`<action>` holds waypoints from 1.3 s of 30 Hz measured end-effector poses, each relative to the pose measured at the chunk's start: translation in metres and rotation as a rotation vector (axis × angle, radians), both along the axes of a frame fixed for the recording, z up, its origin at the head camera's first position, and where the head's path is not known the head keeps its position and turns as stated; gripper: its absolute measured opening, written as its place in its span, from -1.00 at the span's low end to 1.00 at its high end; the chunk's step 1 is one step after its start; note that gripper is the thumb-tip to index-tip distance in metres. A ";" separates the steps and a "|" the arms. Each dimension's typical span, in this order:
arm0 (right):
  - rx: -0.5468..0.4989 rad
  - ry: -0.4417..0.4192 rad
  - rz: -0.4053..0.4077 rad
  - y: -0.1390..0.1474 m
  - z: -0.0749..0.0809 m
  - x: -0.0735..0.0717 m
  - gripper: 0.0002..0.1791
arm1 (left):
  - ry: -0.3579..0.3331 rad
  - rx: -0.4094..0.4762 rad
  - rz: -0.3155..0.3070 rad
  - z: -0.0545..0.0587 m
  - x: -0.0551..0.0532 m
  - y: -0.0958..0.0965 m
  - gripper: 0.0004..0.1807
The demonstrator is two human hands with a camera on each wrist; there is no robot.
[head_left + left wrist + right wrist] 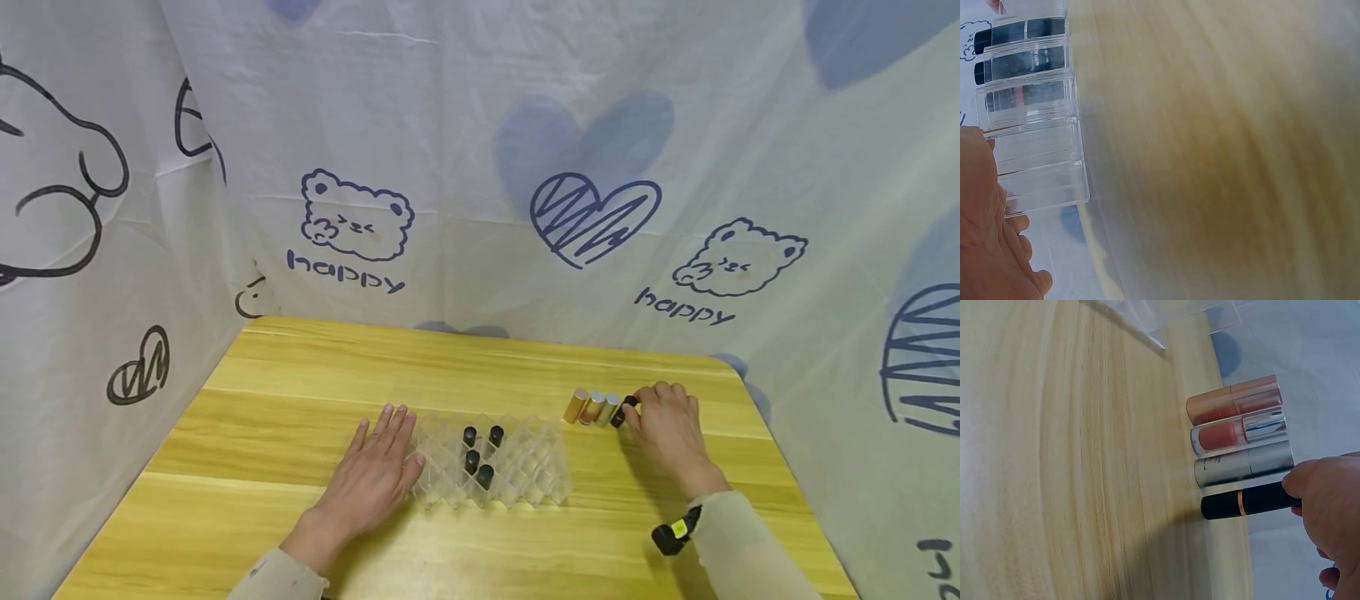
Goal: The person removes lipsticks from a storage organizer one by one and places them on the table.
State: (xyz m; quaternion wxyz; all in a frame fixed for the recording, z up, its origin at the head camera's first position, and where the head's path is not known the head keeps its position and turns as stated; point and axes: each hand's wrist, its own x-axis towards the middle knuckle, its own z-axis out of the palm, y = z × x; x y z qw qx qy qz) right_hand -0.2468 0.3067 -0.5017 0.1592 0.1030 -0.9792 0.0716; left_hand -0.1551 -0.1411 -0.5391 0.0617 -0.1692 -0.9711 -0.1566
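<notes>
Head: rack (517,468) inside table edges (360,331)

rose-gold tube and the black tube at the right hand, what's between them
The right wrist view shows a silver-capped pink tube and a silver tube, side by side.

The white curtain (465,283) reads "happy" (345,273) twice, under bear drawings (357,217). Lettering on the copper tube (1235,400) and silver tube (1244,464) is illegible.
</notes>
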 end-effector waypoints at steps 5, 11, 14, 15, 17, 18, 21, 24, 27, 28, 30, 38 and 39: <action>0.006 0.000 -0.001 -0.001 -0.001 -0.001 -0.68 | -0.004 0.008 0.000 0.001 0.001 0.000 -0.25; 0.012 0.001 0.002 -0.001 -0.001 -0.002 -0.68 | -0.010 0.010 0.000 0.002 0.001 0.000 -0.25; 0.015 0.001 0.003 -0.002 -0.001 -0.003 -0.68 | -0.006 0.009 0.001 0.002 0.001 0.000 -0.25; 0.016 0.001 0.003 -0.002 -0.001 -0.003 -0.68 | -0.004 0.009 0.001 0.001 0.001 0.000 -0.26; 0.019 -0.002 0.000 -0.002 -0.001 -0.003 -0.68 | -0.004 0.011 0.002 0.001 0.001 0.000 -0.26; 0.022 -0.005 0.000 -0.002 -0.001 -0.003 -0.68 | -0.005 0.011 0.002 0.001 0.001 0.000 -0.26; 0.025 -0.014 -0.004 -0.003 -0.002 -0.004 -0.66 | -0.010 0.011 0.003 0.001 0.001 0.001 -0.26; 0.023 -0.018 -0.006 -0.003 -0.002 -0.004 -0.65 | -0.011 0.012 0.005 0.001 0.001 0.001 -0.26; 0.020 -0.014 -0.010 -0.003 -0.002 -0.004 -0.64 | -0.010 0.013 0.004 0.001 0.001 0.001 -0.25; 0.021 -0.013 -0.011 -0.003 -0.002 -0.004 -0.63 | -0.009 0.013 0.003 0.001 0.001 0.001 -0.25; 0.023 -0.009 -0.014 -0.003 -0.002 -0.003 -0.61 | -0.009 0.013 0.002 0.001 0.001 0.001 -0.25; 0.014 0.025 -0.014 -0.004 0.002 0.001 -0.55 | -0.014 0.016 0.005 0.001 0.001 0.001 -0.25; 0.013 0.035 -0.011 -0.005 0.004 0.002 -0.56 | -0.013 0.015 0.005 0.001 0.001 0.001 -0.25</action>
